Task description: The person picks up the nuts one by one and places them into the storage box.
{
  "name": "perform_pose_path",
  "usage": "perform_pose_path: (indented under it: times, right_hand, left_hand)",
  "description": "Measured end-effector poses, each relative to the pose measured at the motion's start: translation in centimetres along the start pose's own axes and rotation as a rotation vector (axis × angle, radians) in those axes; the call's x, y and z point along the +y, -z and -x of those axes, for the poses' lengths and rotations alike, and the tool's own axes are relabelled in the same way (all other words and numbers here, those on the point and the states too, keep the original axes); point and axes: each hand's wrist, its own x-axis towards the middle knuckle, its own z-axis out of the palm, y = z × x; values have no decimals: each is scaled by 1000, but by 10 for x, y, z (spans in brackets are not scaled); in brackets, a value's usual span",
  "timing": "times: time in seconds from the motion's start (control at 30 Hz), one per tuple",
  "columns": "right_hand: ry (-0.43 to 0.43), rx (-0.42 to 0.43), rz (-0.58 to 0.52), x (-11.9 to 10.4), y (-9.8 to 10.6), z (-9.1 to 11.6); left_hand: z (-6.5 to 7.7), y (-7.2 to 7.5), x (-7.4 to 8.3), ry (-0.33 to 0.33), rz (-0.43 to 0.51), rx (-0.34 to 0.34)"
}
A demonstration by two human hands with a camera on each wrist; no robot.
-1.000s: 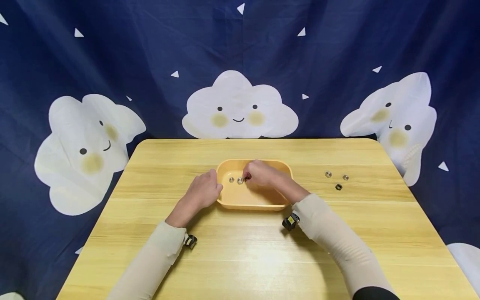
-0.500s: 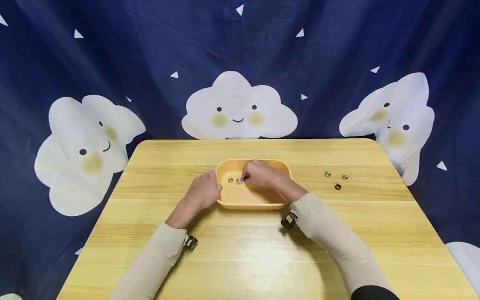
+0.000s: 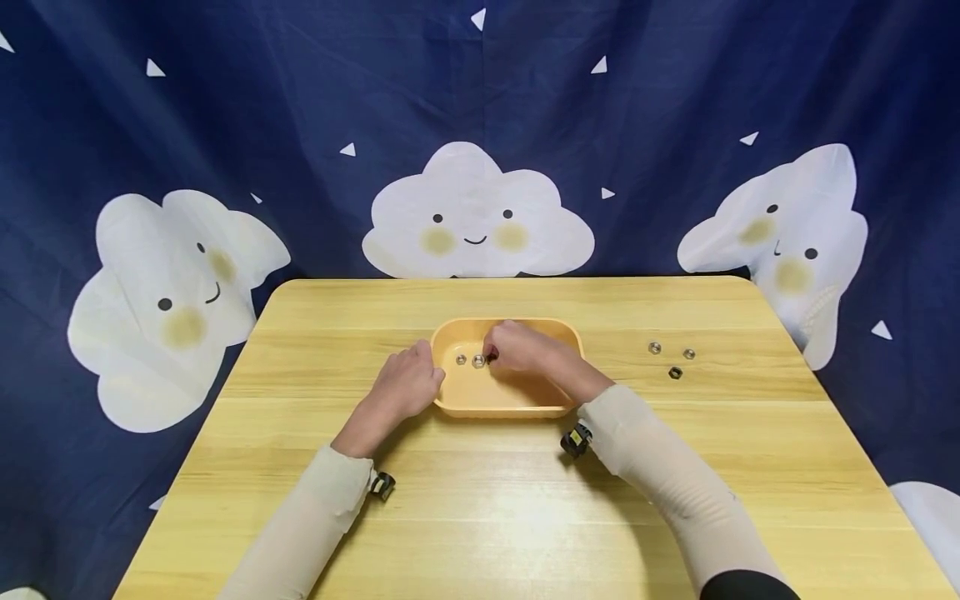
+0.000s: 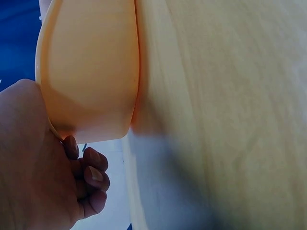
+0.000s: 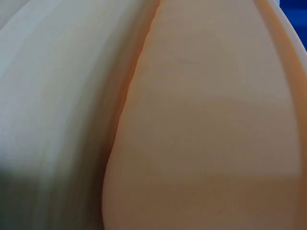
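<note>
An orange plastic basin [image 3: 510,412] stands on the wooden table. My left hand [image 3: 405,382] grips its left rim; in the left wrist view the thumb side lies over the rim [image 4: 40,62] with the fingers curled below. My right hand [image 3: 517,345] reaches down into the basin and pinches a small dark nut [image 3: 492,356], mostly hidden by the fingers. Just left of those fingertips lie a larger silver nut [image 3: 478,361] and a smaller silver nut [image 3: 461,359] on the basin floor. The right wrist view shows only the basin's outer wall [image 5: 201,120] and table, not the hand.
To the right of the basin, two silver nuts, one farther left [image 3: 655,347] and one farther right [image 3: 689,353], lie with a black nut [image 3: 676,373] on the table [image 3: 480,517]. A dark blue curtain [image 3: 300,100] with white clouds hangs behind the table's far edge.
Almost nothing differs. Both hands keep their places at the basin, and the nuts lie where they were; the head view has shifted very slightly.
</note>
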Motion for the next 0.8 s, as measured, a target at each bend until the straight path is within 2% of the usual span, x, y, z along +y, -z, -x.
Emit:
perform_pose_path:
  times: [0.13,0.67,0.8]
  right_hand:
    - [18,2,21,-1,0,0]
    - [-6,-11,14,-5,3,2]
    - [1,8,6,-4,3,4]
  left_hand:
    - [0,0,-1,0,0,9]
    - [1,0,-1,-8,-3,16]
    - [2,0,-1,-5,-13,14]
